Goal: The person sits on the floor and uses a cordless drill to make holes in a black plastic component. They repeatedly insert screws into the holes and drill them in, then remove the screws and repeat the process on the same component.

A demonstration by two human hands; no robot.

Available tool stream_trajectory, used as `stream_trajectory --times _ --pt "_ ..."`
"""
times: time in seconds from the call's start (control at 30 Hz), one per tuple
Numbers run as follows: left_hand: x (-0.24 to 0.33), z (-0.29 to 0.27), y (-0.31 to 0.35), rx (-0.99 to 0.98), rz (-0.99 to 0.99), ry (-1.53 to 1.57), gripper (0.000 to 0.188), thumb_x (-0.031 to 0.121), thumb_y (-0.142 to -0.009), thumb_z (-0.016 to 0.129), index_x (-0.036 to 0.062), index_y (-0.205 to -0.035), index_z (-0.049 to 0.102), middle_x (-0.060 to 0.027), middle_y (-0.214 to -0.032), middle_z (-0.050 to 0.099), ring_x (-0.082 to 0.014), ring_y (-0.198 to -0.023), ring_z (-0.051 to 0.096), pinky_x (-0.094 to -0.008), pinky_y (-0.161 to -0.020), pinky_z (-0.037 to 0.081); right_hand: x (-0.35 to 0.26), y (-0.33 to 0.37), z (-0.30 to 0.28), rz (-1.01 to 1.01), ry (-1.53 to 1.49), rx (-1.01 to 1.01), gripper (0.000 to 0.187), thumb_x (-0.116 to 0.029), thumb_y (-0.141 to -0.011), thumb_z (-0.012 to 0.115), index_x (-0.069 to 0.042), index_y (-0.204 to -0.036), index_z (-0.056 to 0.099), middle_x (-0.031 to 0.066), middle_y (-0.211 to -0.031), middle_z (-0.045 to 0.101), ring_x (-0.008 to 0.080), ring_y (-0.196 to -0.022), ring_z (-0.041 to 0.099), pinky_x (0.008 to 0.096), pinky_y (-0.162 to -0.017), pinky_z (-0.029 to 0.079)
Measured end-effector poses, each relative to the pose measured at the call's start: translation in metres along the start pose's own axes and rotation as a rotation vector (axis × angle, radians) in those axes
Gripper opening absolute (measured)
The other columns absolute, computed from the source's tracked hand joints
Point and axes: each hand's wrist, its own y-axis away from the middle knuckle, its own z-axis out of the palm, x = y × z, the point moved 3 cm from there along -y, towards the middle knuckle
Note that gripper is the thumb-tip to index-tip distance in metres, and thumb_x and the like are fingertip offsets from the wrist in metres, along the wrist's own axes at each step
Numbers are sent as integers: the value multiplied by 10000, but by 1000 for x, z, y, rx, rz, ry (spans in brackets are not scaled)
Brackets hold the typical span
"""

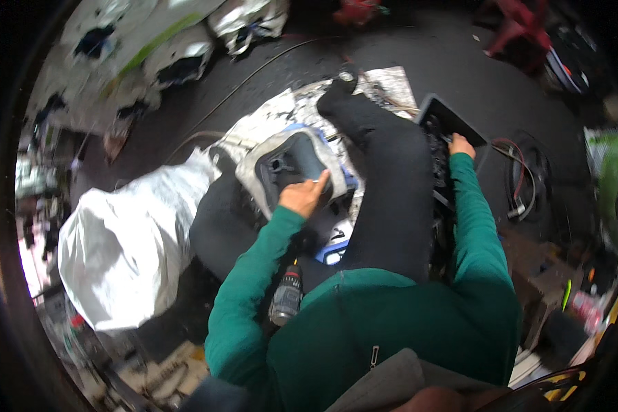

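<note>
A light-grey plastic housing (250,180) with a dark hollow middle rests between my legs, over blue and white pieces. My left hand (302,198) lies across its near right rim, thumb stretched out along it and the other fingers bent over the dark inner part. Off to the right, my right hand (463,146) reaches into a black tray (468,118) of small dark parts beside my leg. Its fingers are drawn together, and whatever they hold is too small and blurred to name. Near my left forearm lies a cordless drill (286,296), its bit pointing away from me.
A large white sack (120,264) stands at the left. More stuffed sacks (178,58) lie at the far left. A thin hose (254,74) runs over the dark floor. Cables (522,182) lie right of the tray, and a red stool (518,38) stands far right.
</note>
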Motion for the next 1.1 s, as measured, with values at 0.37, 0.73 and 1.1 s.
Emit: stream_trajectory --times 0.37,0.73,1.1 --pt "10 -91 102 -136 -430 483 595 389 -863 639 122 -1367 471 -110 -901 664 -285 -746 665 -380 -647 532 10 26 -97 -212 -5 324 218 -248 -843 646 -91 -993 661 124 -957 658 318 -892 649 437 -764 519" --pt "66 -152 261 -471 -671 768 892 187 -654 702 172 -1461 322 -127 -1194 500 -321 -1092 528 -420 -909 464 -301 233 -204 -1631 -493 577 392 -71 -721 725 -75 -1104 645 34 -660 475 181 -557 527 324 -488 452" --pt "78 -126 276 -36 -816 760 796 148 -674 754 155 -1403 433 -68 -1172 585 -312 -1010 616 -370 -848 522 -334 232 -122 -1627 -290 348 267 -198 -808 652 -100 -1053 607 49 -786 547 219 -710 614 341 -575 507"
